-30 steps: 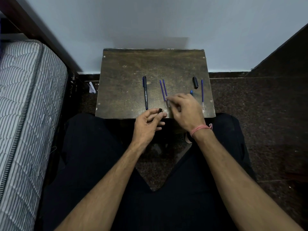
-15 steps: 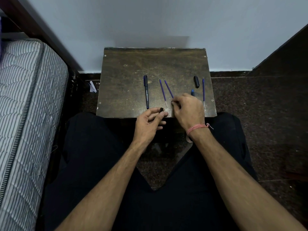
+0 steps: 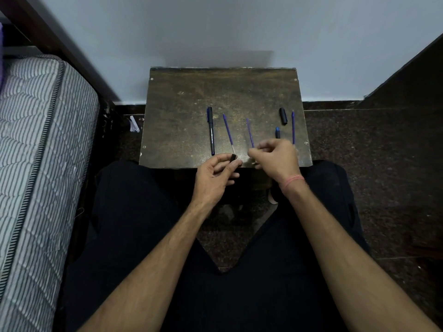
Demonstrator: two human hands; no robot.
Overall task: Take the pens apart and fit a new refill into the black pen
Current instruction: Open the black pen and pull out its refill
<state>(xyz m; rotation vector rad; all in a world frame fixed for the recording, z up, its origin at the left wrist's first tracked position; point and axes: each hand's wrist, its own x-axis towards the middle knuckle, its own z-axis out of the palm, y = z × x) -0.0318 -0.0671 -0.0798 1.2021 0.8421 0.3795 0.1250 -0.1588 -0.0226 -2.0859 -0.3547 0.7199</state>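
Note:
My left hand [image 3: 215, 174] holds a black pen barrel [image 3: 233, 157] at the near edge of the small dark table [image 3: 182, 92]; only the barrel's end shows between the fingers. My right hand [image 3: 278, 159] pinches the lower end of a blue refill [image 3: 249, 133], which is blurred and tilts up away from me. A second blue refill [image 3: 228, 133] lies on the table next to a capped black pen [image 3: 211, 130]. A black cap [image 3: 283, 115], a small blue piece [image 3: 277, 133] and a third blue refill [image 3: 293, 127] lie to the right.
A striped mattress [image 3: 36, 152] runs along the left. A pale wall [image 3: 215, 27] stands just behind the table. Dark stone floor [image 3: 383, 164] lies to the right. My legs in dark trousers [image 3: 134, 212] flank the table's near edge.
My right hand has picked one blue refill up off the table and drawn it toward me. The other refill has shifted left. My left hand has kept hold of the black barrel.

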